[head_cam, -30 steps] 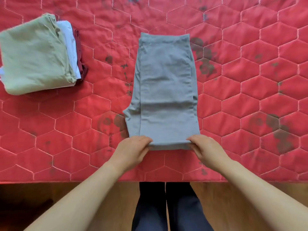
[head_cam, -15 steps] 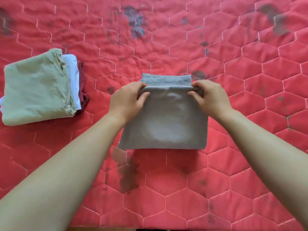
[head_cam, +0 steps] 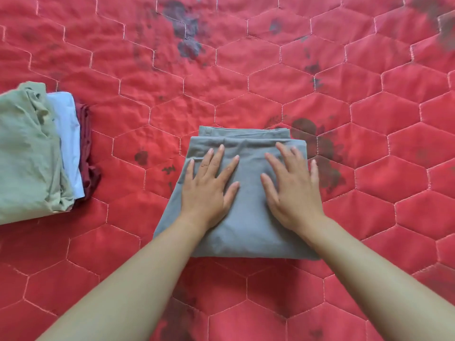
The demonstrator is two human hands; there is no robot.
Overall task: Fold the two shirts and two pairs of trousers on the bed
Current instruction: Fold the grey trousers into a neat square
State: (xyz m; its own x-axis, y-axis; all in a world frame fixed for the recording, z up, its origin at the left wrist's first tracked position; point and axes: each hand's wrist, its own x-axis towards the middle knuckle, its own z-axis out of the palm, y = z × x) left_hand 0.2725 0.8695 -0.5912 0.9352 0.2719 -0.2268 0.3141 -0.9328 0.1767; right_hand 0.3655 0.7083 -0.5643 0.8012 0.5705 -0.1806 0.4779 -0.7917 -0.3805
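Both hands are down flat on the folded grey cloth trousers (head_cam: 248,217), which lie in the middle of the red quilted bedcover (head_cam: 369,119) with its hexagon stitching. The left hand (head_cam: 209,190) presses the left half of the bundle, fingers straight and spread, thumb out toward the centre. The right hand (head_cam: 293,190) presses the right half the same way, fingers fanned and straight, gripping nothing. The two hands sit side by side, near each other but apart, with a strip of grey cloth showing between the thumbs.

The trousers are doubled over. The top layer's far edge stops just short of the layer beneath, so a narrow band of the lower layer shows along the far side. The near fold runs across under the forearms.

Over at the left edge, well apart from the trousers, sits a pile of folded clothes: a pale green garment (head_cam: 27,153) on top, a light blue garment (head_cam: 69,141) peeking out beneath it on the right, and a dark maroon garment (head_cam: 87,153) lowest. Dark grey blotches (head_cam: 187,33) mark the bedcover beyond the trousers and just right of them.
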